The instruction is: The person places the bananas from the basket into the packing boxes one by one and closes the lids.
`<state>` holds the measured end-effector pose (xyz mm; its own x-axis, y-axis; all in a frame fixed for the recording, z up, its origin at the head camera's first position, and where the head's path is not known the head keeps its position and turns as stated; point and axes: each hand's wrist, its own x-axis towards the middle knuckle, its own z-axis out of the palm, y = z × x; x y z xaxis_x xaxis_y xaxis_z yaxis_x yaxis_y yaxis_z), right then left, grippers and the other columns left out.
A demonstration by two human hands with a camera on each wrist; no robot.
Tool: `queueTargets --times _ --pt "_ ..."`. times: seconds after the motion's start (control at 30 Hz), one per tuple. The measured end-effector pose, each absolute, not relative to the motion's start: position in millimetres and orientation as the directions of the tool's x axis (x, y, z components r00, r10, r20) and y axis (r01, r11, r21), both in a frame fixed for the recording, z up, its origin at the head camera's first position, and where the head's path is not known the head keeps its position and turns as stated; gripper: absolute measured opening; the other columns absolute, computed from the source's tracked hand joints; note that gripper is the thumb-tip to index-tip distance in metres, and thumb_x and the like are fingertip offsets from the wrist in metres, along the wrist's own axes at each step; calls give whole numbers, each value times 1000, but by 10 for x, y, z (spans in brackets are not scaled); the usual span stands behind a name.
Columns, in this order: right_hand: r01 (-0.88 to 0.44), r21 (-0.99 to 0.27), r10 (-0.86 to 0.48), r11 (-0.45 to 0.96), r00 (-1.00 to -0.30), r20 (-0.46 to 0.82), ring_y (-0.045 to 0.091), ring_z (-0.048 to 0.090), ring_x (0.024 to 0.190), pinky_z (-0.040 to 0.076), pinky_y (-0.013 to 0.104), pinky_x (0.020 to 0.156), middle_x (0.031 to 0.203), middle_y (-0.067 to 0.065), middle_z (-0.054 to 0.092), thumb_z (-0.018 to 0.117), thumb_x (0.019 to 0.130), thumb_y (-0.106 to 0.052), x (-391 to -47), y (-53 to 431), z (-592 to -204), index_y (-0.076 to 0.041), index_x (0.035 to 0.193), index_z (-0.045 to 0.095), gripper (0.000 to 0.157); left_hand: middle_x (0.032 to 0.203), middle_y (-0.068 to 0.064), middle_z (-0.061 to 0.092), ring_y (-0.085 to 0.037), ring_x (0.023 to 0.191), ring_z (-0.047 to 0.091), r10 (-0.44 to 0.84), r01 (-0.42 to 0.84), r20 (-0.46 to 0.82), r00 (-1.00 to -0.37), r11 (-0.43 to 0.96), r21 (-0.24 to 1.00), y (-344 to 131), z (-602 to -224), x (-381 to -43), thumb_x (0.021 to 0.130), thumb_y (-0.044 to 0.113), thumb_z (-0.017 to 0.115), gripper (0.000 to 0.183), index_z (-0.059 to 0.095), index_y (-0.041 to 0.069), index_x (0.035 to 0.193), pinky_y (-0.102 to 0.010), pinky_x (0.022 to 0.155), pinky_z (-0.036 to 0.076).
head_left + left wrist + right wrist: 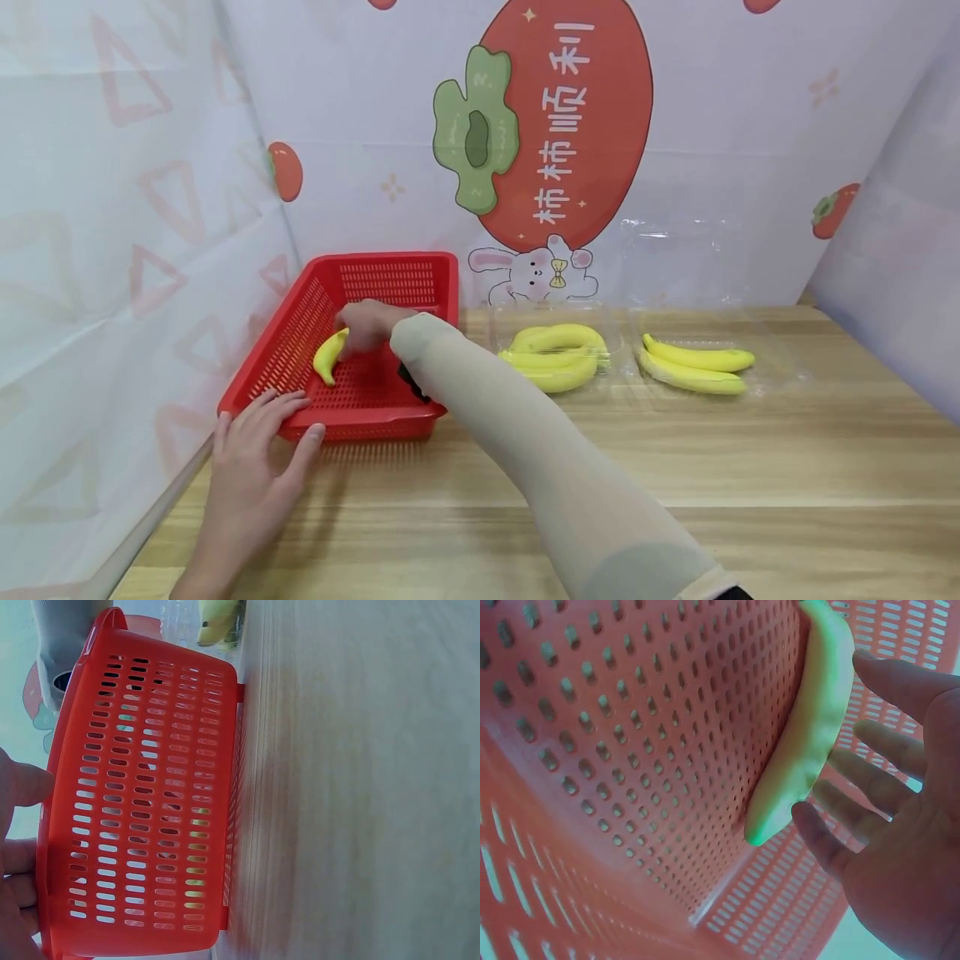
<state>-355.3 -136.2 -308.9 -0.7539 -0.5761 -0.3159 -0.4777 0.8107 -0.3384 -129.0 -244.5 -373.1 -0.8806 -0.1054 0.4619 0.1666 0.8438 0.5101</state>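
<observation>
A yellow banana (327,357) lies inside a red slotted plastic basket (352,423). My right hand (363,327) reaches down into the basket, right beside the banana. In the right wrist view, the fingers of that hand are spread and fairly straight, with fingertips right at the side of the banana (810,727). My left hand (258,467) rests on the near left corner of the basket rim, fingers extended over it. In the left wrist view, the thumb (30,784) meets the rim of the basket (142,802).
Right of the basket, a clear plastic box (498,321) holds several bananas (558,358). Another clear box (772,358), its lid (682,267) raised, holds two bananas (693,371). All stand on a wooden table (600,475) between printed cloth walls (360,108).
</observation>
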Motion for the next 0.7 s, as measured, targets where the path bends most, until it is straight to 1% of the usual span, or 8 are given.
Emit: queueTargets --times 0.17,0.23,0.33,0.4,0.47,0.57,0.63,0.7 --pt "-470 -328 -565 819 -761 -319 11 59 117 56 31 110 133 -9 65 81 93 -28 -3599 -1335 -3118 -30 148 61 59 148 -23 61 -49 148 40 -103 172 471 -876 846 505 -2439 -3714 -1289 100 30 73 50 62 5 142 -74 130 -2" --pt "-475 -327 -568 817 -761 -314 12 61 113 58 29 104 127 -7 66 81 93 -24 -3602 -1314 -3127 -29 141 65 50 148 -23 62 -49 148 40 -103 174 473 -875 846 505 -2438 -3711 -1289 100 30 73 49 62 5 141 -73 130 -2" --pt "-414 -363 -530 835 -782 -328 13 64 106 62 29 92 117 -6 69 84 90 -20 -3573 -1257 -3125 -29 124 71 38 148 -22 62 -49 148 41 -99 180 478 -873 844 505 -2439 -3712 -1289 100 30 73 49 63 5 141 -73 131 -2" --pt "-378 -378 -508 845 -787 -349 14 65 103 61 29 85 113 -7 69 84 89 -19 -3536 -1210 -3115 -29 115 72 30 148 -23 62 -49 148 41 -96 187 483 -870 843 504 -2444 -3715 -1286 101 30 73 48 63 5 141 -72 131 -2" --pt "-362 -381 -498 851 -786 -367 13 64 102 60 29 82 110 -7 69 85 88 -19 -3485 -1172 -3095 -30 111 74 27 147 -22 62 -50 147 41 -92 196 492 -866 842 503 -2453 -3719 -1280 101 30 72 48 63 5 140 -72 131 -2" --pt "-401 -352 -519 846 -771 -368 13 63 102 59 27 81 109 -8 70 83 90 -19 -3419 -1144 -3067 -28 109 76 22 147 -23 63 -50 147 42 -92 197 495 -864 843 500 -2461 -3724 -1272 100 30 73 48 64 5 140 -71 131 -2" --pt "-432 -324 -532 842 -765 -362 13 65 100 59 26 80 106 -8 72 83 90 -20 -3421 -1153 -3074 -28 106 78 19 147 -23 62 -50 147 41 -90 199 495 -864 842 501 -2462 -3726 -1271 100 29 73 47 64 5 140 -71 131 -2" --pt "-433 -313 -528 845 -769 -360 13 66 98 60 25 79 104 -8 73 85 89 -20 -3437 -1164 -3086 -29 104 79 19 147 -23 62 -50 148 41 -91 196 492 -866 843 500 -2457 -3729 -1272 100 29 73 47 63 5 140 -71 131 -3"
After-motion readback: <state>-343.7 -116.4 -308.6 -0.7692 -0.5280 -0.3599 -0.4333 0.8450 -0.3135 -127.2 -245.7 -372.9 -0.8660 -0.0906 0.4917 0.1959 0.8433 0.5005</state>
